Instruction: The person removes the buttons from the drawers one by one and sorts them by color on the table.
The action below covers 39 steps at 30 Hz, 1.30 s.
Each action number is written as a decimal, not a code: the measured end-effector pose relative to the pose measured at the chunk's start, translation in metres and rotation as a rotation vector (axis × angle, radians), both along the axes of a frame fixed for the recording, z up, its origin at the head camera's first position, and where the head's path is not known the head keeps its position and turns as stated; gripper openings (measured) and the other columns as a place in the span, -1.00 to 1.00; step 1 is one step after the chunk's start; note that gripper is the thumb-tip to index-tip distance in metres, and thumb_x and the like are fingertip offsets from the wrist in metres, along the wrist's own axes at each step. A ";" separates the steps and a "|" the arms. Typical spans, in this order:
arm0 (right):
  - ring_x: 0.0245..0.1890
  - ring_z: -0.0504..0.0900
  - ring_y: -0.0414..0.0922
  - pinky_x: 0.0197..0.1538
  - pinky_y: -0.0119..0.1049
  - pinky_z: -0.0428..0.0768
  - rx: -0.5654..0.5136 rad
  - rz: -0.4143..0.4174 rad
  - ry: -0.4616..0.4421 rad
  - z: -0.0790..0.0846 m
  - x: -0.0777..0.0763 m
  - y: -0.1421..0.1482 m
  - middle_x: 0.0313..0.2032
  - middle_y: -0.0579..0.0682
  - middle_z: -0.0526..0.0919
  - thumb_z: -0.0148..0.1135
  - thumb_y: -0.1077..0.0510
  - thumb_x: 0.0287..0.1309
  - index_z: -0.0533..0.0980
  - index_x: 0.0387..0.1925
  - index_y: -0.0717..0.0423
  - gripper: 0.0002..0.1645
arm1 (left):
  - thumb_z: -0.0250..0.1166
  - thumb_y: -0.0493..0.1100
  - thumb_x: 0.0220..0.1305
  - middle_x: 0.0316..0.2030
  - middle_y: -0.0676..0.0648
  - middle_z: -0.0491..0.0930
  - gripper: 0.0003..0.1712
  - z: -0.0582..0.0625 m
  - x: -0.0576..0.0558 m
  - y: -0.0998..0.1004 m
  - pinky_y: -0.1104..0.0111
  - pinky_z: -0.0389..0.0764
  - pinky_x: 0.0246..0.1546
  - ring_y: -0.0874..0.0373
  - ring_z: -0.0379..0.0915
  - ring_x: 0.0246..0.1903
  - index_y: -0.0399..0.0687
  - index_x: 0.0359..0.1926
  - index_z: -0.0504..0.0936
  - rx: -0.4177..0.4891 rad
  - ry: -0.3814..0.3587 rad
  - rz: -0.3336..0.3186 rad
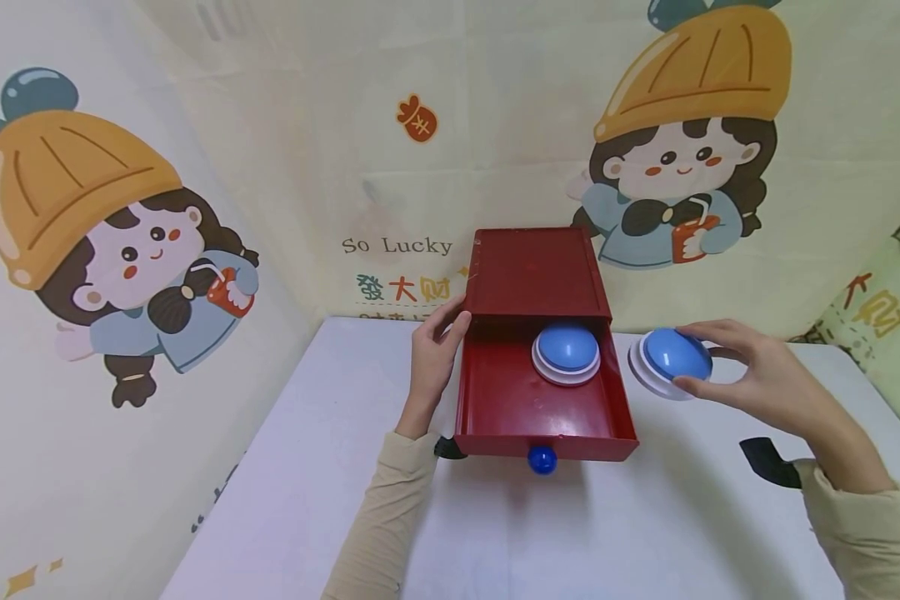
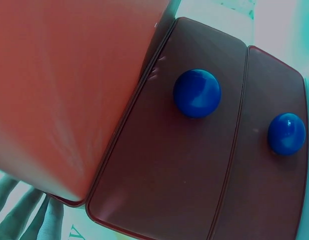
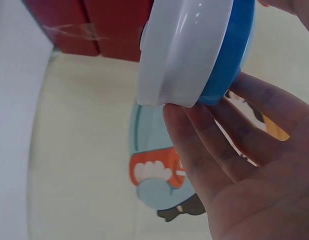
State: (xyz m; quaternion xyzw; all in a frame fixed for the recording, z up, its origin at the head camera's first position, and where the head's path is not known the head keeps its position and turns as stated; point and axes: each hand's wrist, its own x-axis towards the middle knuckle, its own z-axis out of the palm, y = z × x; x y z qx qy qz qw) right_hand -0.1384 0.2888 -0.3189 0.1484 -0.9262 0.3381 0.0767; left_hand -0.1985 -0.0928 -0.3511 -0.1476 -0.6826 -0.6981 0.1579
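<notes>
My right hand [image 1: 757, 379] pinches a round push button [image 1: 673, 354], blue dome on a white base, between thumb and fingers. It is held tilted just right of the red drawer cabinet [image 1: 536, 271]. In the right wrist view, fingertips press against the white and blue sides of this button [image 3: 187, 50]. A matching button [image 1: 567, 346] sits inside the pulled-out red drawer [image 1: 498, 404], toward its back right. A blue knob [image 1: 542, 460] is on the drawer's front. My left hand [image 1: 431, 358] rests along the cabinet's left side, its fingers [image 2: 19, 210] fairly straight.
Below the pulled-out drawer, the left wrist view shows two more drawer fronts with blue knobs [image 2: 197, 93]. The cabinet stands on a white table [image 1: 330, 467], near a cartoon-printed cloth backdrop [image 1: 510, 158]. Black straps [image 1: 771, 462] show by the wrists.
</notes>
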 end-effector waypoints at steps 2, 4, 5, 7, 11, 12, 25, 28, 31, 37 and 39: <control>0.04 0.50 0.40 -0.25 -0.48 0.66 0.002 0.012 0.001 -0.007 -0.001 0.001 0.20 0.27 0.45 0.57 0.08 -0.05 0.48 0.25 0.18 -0.20 | 0.22 -0.24 0.41 0.20 -0.23 0.56 -0.54 -0.001 0.000 -0.001 0.33 0.56 0.18 0.02 0.48 0.21 -0.32 0.27 0.50 -0.002 -0.005 -0.003; 0.03 0.51 0.40 -0.25 -0.39 0.71 0.007 0.017 0.005 -0.013 -0.003 0.002 0.18 0.29 0.46 0.57 0.07 -0.04 0.48 0.24 0.20 -0.20 | 0.23 -0.23 0.41 0.20 -0.23 0.55 -0.53 -0.001 0.000 -0.001 0.33 0.56 0.18 0.03 0.48 0.21 -0.31 0.27 0.50 -0.001 -0.009 -0.008; 0.02 0.52 0.39 -0.24 -0.36 0.72 0.011 0.013 0.007 -0.016 -0.003 0.001 0.18 0.28 0.47 0.57 0.07 -0.04 0.48 0.23 0.20 -0.21 | 0.23 -0.22 0.41 0.20 -0.23 0.55 -0.53 -0.001 0.000 -0.001 0.33 0.56 0.18 0.03 0.48 0.21 -0.31 0.27 0.50 -0.002 -0.010 -0.010; 0.01 0.53 0.39 -0.21 -0.35 0.72 0.013 0.016 0.011 -0.023 -0.005 0.001 0.17 0.30 0.47 0.57 0.06 -0.04 0.49 0.23 0.22 -0.21 | 0.22 -0.22 0.41 0.20 -0.23 0.55 -0.53 -0.002 -0.001 -0.002 0.34 0.57 0.18 0.03 0.48 0.21 -0.31 0.27 0.50 -0.004 -0.014 -0.009; 0.01 0.52 0.41 -0.18 0.08 0.73 0.009 0.008 0.007 -0.032 -0.005 -0.002 0.17 0.32 0.45 0.56 0.05 -0.02 0.49 0.21 0.24 -0.23 | 0.22 -0.22 0.42 0.21 -0.23 0.55 -0.54 -0.001 0.000 -0.002 0.35 0.57 0.17 0.04 0.48 0.21 -0.30 0.27 0.50 -0.014 -0.016 -0.009; 0.00 0.52 0.42 -0.18 0.08 0.73 0.008 0.008 0.005 -0.034 -0.005 -0.003 0.17 0.33 0.45 0.55 0.05 -0.02 0.48 0.21 0.25 -0.23 | 0.22 -0.22 0.42 0.21 -0.23 0.55 -0.54 -0.001 0.000 -0.002 0.35 0.57 0.17 0.04 0.48 0.21 -0.30 0.27 0.50 -0.016 -0.016 -0.008; 0.01 0.51 0.41 -0.22 0.17 0.71 -0.008 -0.012 -0.039 -0.064 -0.008 -0.013 0.15 0.38 0.44 0.57 0.09 -0.06 0.44 0.21 0.34 -0.18 | 0.21 -0.23 0.42 0.20 -0.22 0.55 -0.54 -0.002 0.001 -0.001 0.34 0.57 0.17 0.04 0.48 0.20 -0.29 0.28 0.49 -0.019 -0.016 -0.012; 0.01 0.51 0.43 -0.22 0.15 0.72 -0.011 -0.017 -0.052 -0.071 -0.007 -0.015 0.16 0.40 0.43 0.57 0.10 -0.07 0.42 0.22 0.35 -0.16 | 0.21 -0.22 0.42 0.21 -0.20 0.55 -0.54 -0.002 0.001 -0.001 0.34 0.57 0.18 0.04 0.48 0.20 -0.28 0.28 0.49 -0.017 -0.015 -0.019; 0.02 0.51 0.44 -0.23 0.11 0.73 -0.021 -0.025 -0.067 -0.078 -0.006 -0.018 0.18 0.41 0.41 0.57 0.11 -0.07 0.41 0.24 0.37 -0.14 | 0.21 -0.21 0.43 0.22 -0.19 0.55 -0.53 -0.002 0.000 0.000 0.33 0.56 0.18 0.04 0.47 0.21 -0.28 0.29 0.49 -0.012 -0.012 -0.024; 0.02 0.52 0.44 -0.20 0.13 0.72 -0.040 -0.039 -0.065 -0.087 -0.009 -0.022 0.18 0.42 0.41 0.57 0.13 -0.07 0.40 0.24 0.39 -0.14 | 0.21 -0.22 0.43 0.22 -0.20 0.54 -0.53 -0.002 -0.001 0.000 0.32 0.56 0.19 0.04 0.47 0.22 -0.29 0.29 0.49 -0.005 -0.016 -0.016; 0.02 0.51 0.43 -0.19 0.13 0.72 -0.042 -0.042 -0.070 -0.091 -0.011 -0.021 0.18 0.42 0.41 0.57 0.13 -0.05 0.40 0.23 0.40 -0.15 | 0.20 -0.23 0.43 0.22 -0.20 0.54 -0.53 -0.002 -0.001 0.000 0.32 0.56 0.19 0.04 0.47 0.22 -0.30 0.28 0.49 -0.006 -0.015 -0.011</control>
